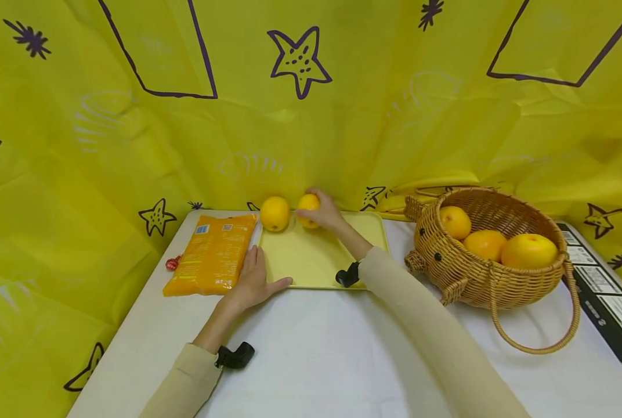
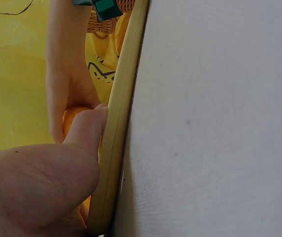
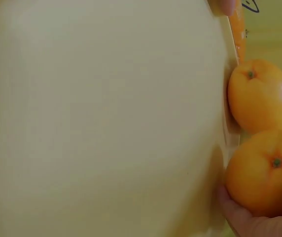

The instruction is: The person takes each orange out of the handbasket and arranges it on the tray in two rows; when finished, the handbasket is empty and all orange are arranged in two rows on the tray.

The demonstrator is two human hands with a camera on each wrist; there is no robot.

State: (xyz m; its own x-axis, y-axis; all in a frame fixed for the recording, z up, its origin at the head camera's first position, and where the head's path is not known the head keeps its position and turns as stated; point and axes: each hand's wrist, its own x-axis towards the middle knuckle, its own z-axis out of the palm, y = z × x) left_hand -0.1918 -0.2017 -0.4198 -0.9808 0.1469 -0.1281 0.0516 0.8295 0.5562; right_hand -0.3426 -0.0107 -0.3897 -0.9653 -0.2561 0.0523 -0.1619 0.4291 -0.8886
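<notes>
Head view, from the left: toward the table's (image 1: 311, 360) far left corner, a red wrapped candy (image 1: 172, 263) is lying beside an orange packet (image 1: 214, 255), whose long axis is slanting from near left to far right. Next, the left hand (image 1: 253, 278) is resting at the near left corner of a yellow tray (image 1: 316, 261), fingers straight, thumb stretched along the near edge, clasping nothing; in the left wrist view, most of its fingers are being hidden. The tray's long axis is running parallel to the table's far edge.

At the tray's far left corner, one orange (image 1: 274, 213) is sitting with its green stem end facing the near edge. Just to its right, by the tray's far edge, the right hand (image 1: 324, 212) is grasping a second orange (image 3: 262, 173) between thumb and fingers. Its stem end is also pointing nearward; being nearly round, it is showing no clear long axis. The hand is covering part of it, and whether it is touching the tray is staying unclear.

Toward the table's right edge, a wicker basket (image 1: 520, 290) is holding three fruits (image 1: 483, 245), their undersides hidden, and partly covering a dark box (image 1: 608, 290).
</notes>
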